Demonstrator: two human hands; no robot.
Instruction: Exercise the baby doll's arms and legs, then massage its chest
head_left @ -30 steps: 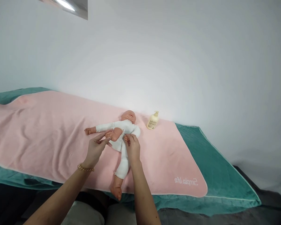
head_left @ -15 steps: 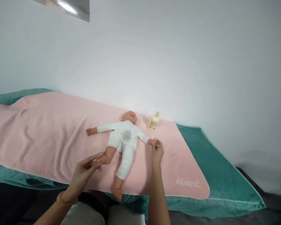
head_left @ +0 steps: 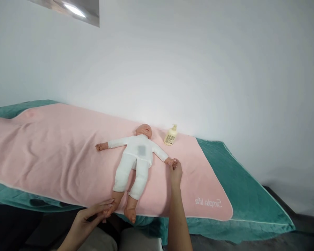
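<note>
A baby doll (head_left: 138,150) in a white cloth suit lies face up on a pink blanket (head_left: 68,157), its head toward the wall. My left hand (head_left: 90,216) grips the doll's foot on the left side, thumb and fingers on either side of it, and that leg is stretched out straight. My right hand (head_left: 176,170) pinches the doll's small hand on the right, with that arm extended outward. The doll's other arm and leg lie loose on the blanket. A pale yellow pump bottle (head_left: 171,135) stands upright beyond my right hand.
Under the pink blanket is a green quilted cover (head_left: 238,181), showing at the right corner and along the front edge. A white wall (head_left: 185,69) rises right behind. My own legs are below the front edge.
My left hand has moved down toward me with the doll's foot, straightening the leg that was bent up. My right hand stays on the doll's hand.
</note>
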